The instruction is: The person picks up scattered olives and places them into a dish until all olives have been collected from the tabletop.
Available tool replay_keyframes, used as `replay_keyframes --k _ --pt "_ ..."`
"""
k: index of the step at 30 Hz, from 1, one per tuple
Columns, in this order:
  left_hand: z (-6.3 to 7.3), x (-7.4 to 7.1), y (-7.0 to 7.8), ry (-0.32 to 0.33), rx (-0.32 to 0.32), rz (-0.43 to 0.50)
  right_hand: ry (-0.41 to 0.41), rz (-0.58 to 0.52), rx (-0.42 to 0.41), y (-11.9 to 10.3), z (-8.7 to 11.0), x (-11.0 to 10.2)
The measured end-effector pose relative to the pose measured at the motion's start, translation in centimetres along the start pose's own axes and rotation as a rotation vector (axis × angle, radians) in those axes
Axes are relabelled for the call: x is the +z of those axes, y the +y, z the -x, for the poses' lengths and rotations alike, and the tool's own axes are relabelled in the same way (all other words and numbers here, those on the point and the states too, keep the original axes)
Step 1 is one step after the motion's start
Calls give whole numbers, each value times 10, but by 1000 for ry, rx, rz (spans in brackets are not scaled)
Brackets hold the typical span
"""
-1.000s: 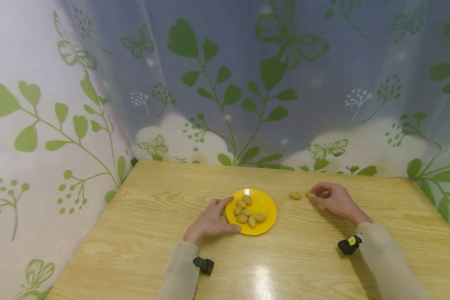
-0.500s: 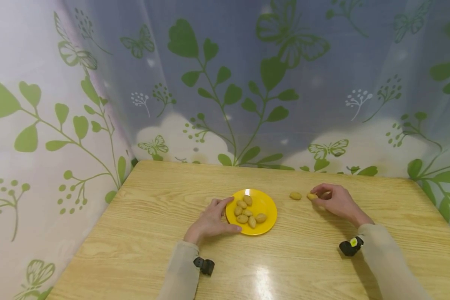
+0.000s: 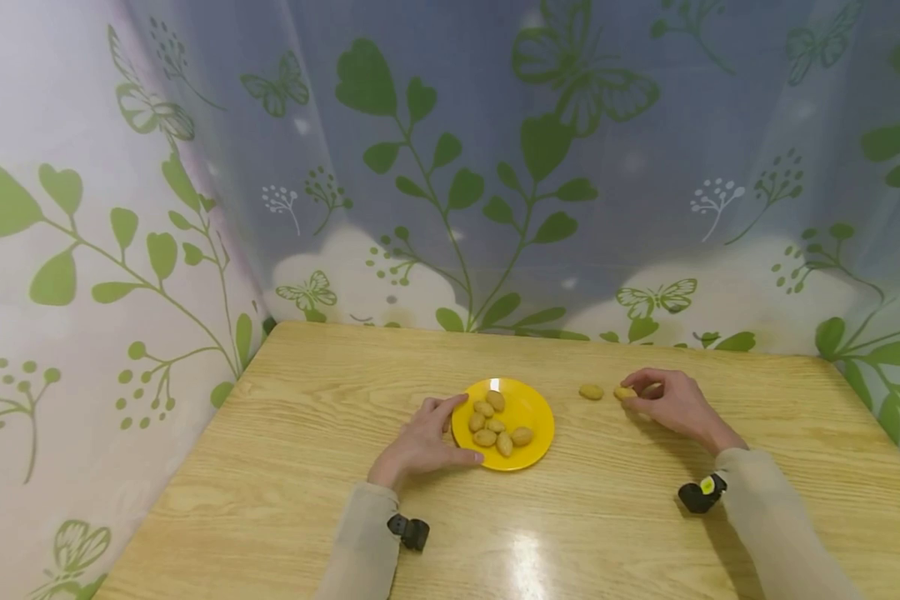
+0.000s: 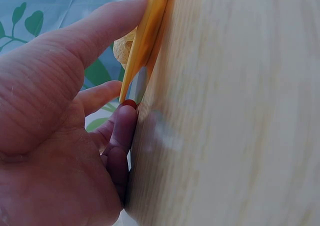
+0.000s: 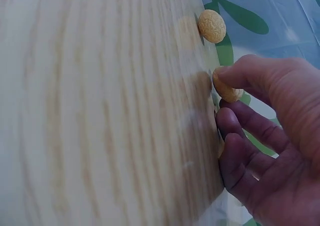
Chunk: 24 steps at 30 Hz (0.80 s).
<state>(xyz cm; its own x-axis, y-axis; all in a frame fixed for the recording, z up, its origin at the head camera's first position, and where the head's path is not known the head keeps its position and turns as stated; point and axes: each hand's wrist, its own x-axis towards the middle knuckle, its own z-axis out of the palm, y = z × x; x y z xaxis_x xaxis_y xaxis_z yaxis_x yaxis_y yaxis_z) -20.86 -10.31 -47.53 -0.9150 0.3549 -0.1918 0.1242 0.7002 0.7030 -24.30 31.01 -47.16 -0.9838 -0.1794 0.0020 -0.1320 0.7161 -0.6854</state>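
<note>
My left hand [image 3: 418, 443] holds the left rim of a yellow plate [image 3: 537, 421], thumb over the edge; in the left wrist view, fingers [image 4: 125, 128] bend near its underside. Several tan, wrinkled walnuts lie on the plate, one walnut [image 3: 522, 436] toward its right side. To the plate's right, my right hand [image 3: 678, 404] pinches a walnut [image 5: 227, 88] between thumb and finger, at table level. Just left of it another walnut [image 3: 590, 391] lies on the wood. A small tan patch shows behind the right fingers, mostly hidden, perhaps one more walnut.
The wooden table [image 3: 307, 533] carries all of this, its back edge close behind the walnuts. A curtain [image 3: 450, 167] printed with leaves and butterflies hangs behind and at the left. Each wrist wears a small black camera [image 3: 408, 532].
Almost nothing differs. The right hand and its pinched walnut have shifted very slightly since the first frame; the left hand and plate stay in place.
</note>
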Motion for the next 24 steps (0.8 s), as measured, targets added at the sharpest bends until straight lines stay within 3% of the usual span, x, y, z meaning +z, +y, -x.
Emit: replay_keyframes --k 8,24 --pt "-1 0 -1 -3 1 -1 46 -6 -11 0 5 -2" --pt "1 -2 1 -4 8 1 62 -70 -45 -12 21 -2"
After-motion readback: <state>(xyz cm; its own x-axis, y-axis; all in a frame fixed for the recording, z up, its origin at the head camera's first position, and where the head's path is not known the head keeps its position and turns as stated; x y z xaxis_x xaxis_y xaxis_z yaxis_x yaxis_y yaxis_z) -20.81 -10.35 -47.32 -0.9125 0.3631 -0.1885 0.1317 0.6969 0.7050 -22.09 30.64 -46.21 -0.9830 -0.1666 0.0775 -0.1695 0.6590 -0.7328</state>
